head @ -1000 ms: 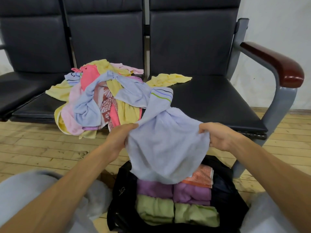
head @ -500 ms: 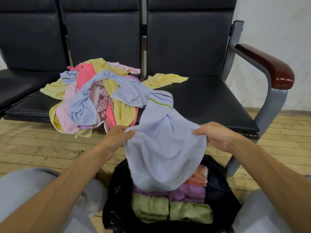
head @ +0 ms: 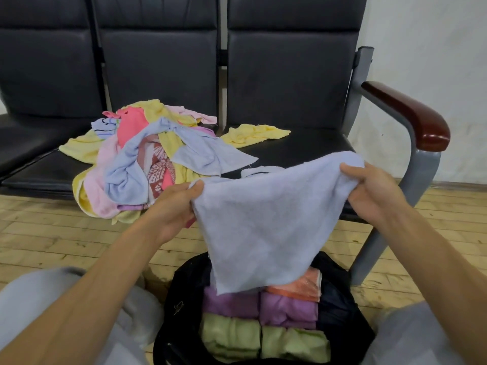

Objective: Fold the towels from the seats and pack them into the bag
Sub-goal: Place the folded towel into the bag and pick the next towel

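1. Left grip [head: 179,204] pinches one top corner of a lilac towel [head: 263,227], and the right grip [head: 369,191] has its fingers curled round the opposite corner. Both grips are closed on cloth, held apart at about the same height.
2. Seats [head: 290,151]: a black row against the wall. The right-hand seat is mostly bare and looks like the nearest flat surface for folding.
3. Pile [head: 137,164]: unfolded towels in yellow, pink, blue and a red pattern, heaped on the middle seat and spilling over its front edge. Plenty is left, so the task looks under half done.
4. The lilac towel hangs spread between the grips, clear of the pile, over the bag [head: 181,299]. It tapers to a point at the bottom, so it is probably not held by two corners of one edge. I cannot tell whether its tip touches the contents.
5. The bag stands open on the floor between the knees. Folded towels sit inside in rows: green [head: 263,341] nearest, purple [head: 263,304] behind, orange [head: 297,285] at the back.
6. Yellow towel [head: 255,133]: lies alone at the back of the right seat, just beside the pile.
7. Step in hand: opening the towel out, with the first fold not yet made. The next move likely calls for squaring the top edge, then bringing the corners together. A dark gap on the bag's right side looks free.
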Motion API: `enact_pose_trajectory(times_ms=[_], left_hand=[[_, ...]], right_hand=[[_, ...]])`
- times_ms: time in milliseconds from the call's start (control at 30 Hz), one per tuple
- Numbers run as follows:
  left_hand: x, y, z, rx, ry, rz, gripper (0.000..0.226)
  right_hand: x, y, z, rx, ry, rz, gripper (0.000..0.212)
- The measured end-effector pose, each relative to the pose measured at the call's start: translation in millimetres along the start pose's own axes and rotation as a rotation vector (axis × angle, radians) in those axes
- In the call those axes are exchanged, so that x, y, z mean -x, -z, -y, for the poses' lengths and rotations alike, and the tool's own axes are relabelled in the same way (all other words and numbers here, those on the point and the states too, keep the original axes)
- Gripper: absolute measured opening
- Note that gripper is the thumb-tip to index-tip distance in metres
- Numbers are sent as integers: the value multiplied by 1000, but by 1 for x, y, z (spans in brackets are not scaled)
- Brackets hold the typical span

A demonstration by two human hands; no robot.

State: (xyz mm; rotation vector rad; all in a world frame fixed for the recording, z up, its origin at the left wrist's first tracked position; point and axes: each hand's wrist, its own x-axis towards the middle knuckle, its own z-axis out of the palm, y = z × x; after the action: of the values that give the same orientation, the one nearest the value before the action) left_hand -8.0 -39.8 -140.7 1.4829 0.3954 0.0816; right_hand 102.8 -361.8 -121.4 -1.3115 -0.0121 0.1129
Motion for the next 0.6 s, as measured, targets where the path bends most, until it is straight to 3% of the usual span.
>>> enact_pose_trajectory(times_ms=[67,233,267,333,433,533,600], left_hand=[[6,0,-9,59,12,45,21],[25,-2,-23,77,-19,232,16],[27,-1,-24,42,-40,243,16],[23,6,-21,-255,-124,171,19],[8,16,-12,-804,-288,-53,34],[4,15,-12,-696,-287,-144,37],[2,15,-13,-530,-253,-160,36]], right_hand=[[4,-5,3,155,71,-31,40],[10,-11,7,836,424,-201,28],[11,-10,8,935,461,-210,27],[13,-8,11,1074,487,-221,22],[15,-8,13,1225,450,-199,19],[9,-2,4,1238,338,-174,32],[7,0,0,1052,217,-216,36]])
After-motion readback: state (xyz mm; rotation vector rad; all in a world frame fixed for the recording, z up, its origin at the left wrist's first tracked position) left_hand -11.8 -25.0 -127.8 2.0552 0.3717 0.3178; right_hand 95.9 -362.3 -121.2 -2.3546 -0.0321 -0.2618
